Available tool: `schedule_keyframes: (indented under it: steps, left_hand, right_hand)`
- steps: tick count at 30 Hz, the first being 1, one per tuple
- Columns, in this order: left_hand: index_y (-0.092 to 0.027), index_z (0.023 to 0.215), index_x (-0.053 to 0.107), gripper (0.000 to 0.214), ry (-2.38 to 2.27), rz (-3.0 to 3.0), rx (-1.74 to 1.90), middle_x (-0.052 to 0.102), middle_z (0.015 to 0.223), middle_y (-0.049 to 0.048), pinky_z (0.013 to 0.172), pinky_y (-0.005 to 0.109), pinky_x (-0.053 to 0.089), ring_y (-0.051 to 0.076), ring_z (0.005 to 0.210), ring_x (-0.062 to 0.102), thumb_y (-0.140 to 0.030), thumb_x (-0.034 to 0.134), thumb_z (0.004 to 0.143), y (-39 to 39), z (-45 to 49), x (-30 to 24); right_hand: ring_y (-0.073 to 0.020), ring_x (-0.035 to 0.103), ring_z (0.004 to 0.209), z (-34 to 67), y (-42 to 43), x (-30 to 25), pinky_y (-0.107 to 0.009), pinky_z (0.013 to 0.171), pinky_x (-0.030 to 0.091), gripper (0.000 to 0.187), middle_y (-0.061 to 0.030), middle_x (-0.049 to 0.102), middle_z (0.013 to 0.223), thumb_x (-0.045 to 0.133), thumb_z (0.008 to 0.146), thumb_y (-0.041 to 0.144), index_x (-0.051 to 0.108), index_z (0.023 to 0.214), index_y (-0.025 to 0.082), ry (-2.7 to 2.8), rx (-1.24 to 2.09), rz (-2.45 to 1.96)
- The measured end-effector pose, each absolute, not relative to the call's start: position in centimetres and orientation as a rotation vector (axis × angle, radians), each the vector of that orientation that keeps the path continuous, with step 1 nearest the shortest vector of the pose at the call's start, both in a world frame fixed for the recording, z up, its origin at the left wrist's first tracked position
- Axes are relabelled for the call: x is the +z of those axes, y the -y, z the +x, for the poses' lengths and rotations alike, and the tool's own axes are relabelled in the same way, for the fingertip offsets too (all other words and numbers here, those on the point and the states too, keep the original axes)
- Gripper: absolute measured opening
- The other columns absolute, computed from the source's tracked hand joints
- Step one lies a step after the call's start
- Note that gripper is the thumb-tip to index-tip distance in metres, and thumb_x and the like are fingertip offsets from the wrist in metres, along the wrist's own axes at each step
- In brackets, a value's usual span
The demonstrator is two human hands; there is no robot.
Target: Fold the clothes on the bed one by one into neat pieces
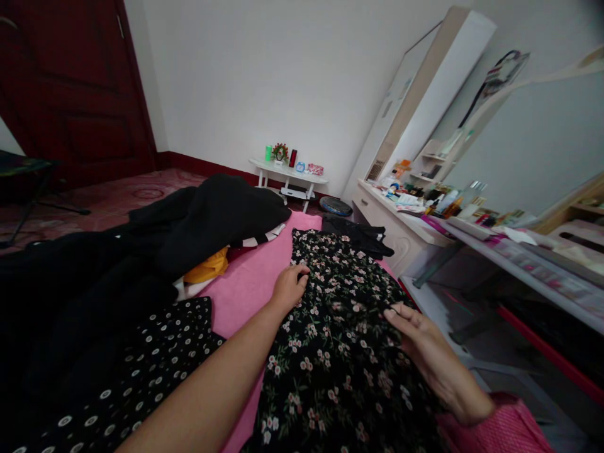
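A black floral garment [325, 340] lies spread lengthwise over a pink cloth [245, 283]; its exact kind does not show. At its left edge is my left hand [290, 289], fingers curled together on the fabric. Over on the right side, my right hand [418, 330] pinches a raised bit of the same garment between thumb and fingers. Some of the fabric near this hand is blurred. Beside my left forearm lies a black cloth with white ring dots [160, 340].
A heap of black clothing [202, 220] is at the left, with a yellow cloth [207, 265] under it. Folded black clothing [358, 234] lies beyond the garment. On the right stands a cluttered white dresser [391, 211]; a small white table [287, 173] is against the wall.
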State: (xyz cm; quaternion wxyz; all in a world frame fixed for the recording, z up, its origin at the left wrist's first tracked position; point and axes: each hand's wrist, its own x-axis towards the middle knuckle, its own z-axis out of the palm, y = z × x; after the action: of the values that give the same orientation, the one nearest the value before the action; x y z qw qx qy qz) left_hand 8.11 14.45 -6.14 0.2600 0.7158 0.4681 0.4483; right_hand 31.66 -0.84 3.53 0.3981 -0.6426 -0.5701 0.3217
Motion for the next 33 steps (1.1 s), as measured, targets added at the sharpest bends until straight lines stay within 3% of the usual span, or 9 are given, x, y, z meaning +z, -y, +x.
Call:
schedule_keyframes:
  steps: [3, 6, 12, 14, 16, 18, 21, 27, 33]
  left_hand:
    - [-0.019, 0.106, 0.065, 0.03, -1.258, 1.929, 1.213, 0.069, 0.103, 0.0036, 0.09, 0.03, 0.049, 0.017, 0.097, 0.062, -0.009, 0.051, 0.081, -14.4, 8.1, -6.3]
    - [-0.021, 0.107, 0.066, 0.038, -1.234, 1.945, 1.189, 0.069, 0.102, 0.0016, 0.091, 0.03, 0.048, 0.016, 0.096, 0.062, -0.003, 0.051, 0.078, -14.2, 8.0, -6.1]
    - [-0.028, 0.096, 0.073, 0.039, -1.192, 2.093, 1.083, 0.069, 0.102, -0.002, 0.097, 0.033, 0.044, 0.018, 0.101, 0.058, -0.002, 0.054, 0.073, -13.6, 7.7, -5.1]
    - [-0.028, 0.093, 0.073, 0.041, -1.192, 2.118, 1.069, 0.069, 0.102, -0.002, 0.096, 0.032, 0.043, 0.018, 0.1, 0.058, 0.0, 0.051, 0.073, -13.5, 7.7, -5.0]
    - [-0.028, 0.091, 0.074, 0.042, -1.187, 2.129, 1.065, 0.068, 0.102, -0.0019, 0.094, 0.031, 0.044, 0.017, 0.099, 0.058, 0.001, 0.05, 0.073, -13.5, 7.7, -5.0]
    - [-0.028, 0.09, 0.074, 0.042, -1.19, 2.135, 1.064, 0.068, 0.102, -0.0017, 0.093, 0.031, 0.044, 0.017, 0.098, 0.058, 0.001, 0.049, 0.073, -13.6, 7.7, -5.2]
    - [-0.028, 0.09, 0.074, 0.04, -1.187, 2.146, 1.063, 0.068, 0.101, -0.0014, 0.093, 0.031, 0.043, 0.017, 0.098, 0.058, 0.0, 0.05, 0.074, -13.9, 7.7, -5.5]
    - [-0.026, 0.089, 0.074, 0.036, -1.169, 2.148, 1.065, 0.069, 0.101, -0.0009, 0.094, 0.031, 0.042, 0.018, 0.097, 0.058, -0.001, 0.052, 0.075, -14.1, 7.7, -5.5]
    - [-0.029, 0.1, 0.072, 0.039, -1.171, 2.152, 1.043, 0.068, 0.105, -0.0017, 0.095, 0.033, 0.042, 0.02, 0.102, 0.057, -0.005, 0.057, 0.074, -13.8, 7.7, -5.2]
  right_hand:
    - [-0.0175, 0.06, 0.066, 31.0, 1.6, 3.6, -0.032, 0.064, 0.052, 0.033, -0.0012, 0.063, 0.077, 0.066, 0.07, 0.041, 0.062, 0.1, 0.029, 1.026, 1.061, -1.438]
    - [-0.0127, 0.058, 0.059, 29.8, 3.2, 2.4, -0.029, 0.065, 0.052, 0.051, 0.003, 0.061, 0.07, 0.068, 0.063, 0.028, 0.059, 0.113, 0.032, 0.752, 1.267, -1.395]
    - [-0.0151, 0.063, 0.064, 28.0, 5.5, 0.9, -0.031, 0.065, 0.053, 0.043, 0.0001, 0.062, 0.074, 0.059, 0.075, 0.034, 0.06, 0.118, 0.027, 0.997, 1.583, -1.535]
    - [-0.0177, 0.064, 0.066, 28.1, 5.6, 1.0, -0.035, 0.067, 0.054, 0.042, -0.0025, 0.064, 0.083, 0.055, 0.075, 0.029, 0.061, 0.116, 0.027, 1.385, 1.409, -1.669]
    - [-0.021, 0.064, 0.083, 28.3, 5.6, 1.2, -0.038, 0.077, 0.053, 0.044, -0.006, 0.063, 0.105, 0.052, 0.073, 0.019, 0.062, 0.115, 0.029, 1.8, 0.979, -1.699]
    - [-0.0239, 0.058, 0.107, 28.2, 5.9, 1.5, -0.04, 0.091, 0.049, 0.052, -0.0058, 0.055, 0.127, 0.049, 0.072, 0.011, 0.062, 0.117, 0.034, 2.106, 0.543, -1.607]
    - [-0.0271, 0.045, 0.126, 27.3, 6.6, 1.9, -0.043, 0.1, 0.043, 0.059, -0.0014, 0.045, 0.141, 0.051, 0.071, 0.006, 0.06, 0.119, 0.039, 2.548, 0.24, -1.363]
    - [-0.0265, 0.05, 0.122, 26.1, 7.4, 1.8, -0.042, 0.099, 0.044, 0.046, -0.0064, 0.054, 0.134, 0.053, 0.073, 0.006, 0.063, 0.113, 0.027, 2.721, 0.101, -1.458]
    - [-0.0199, 0.06, 0.097, 28.2, 5.0, 3.5, -0.033, 0.085, 0.05, 0.017, -0.0046, 0.066, 0.102, 0.05, 0.086, 0.018, 0.066, 0.08, 0.023, 2.261, 0.192, -1.637]
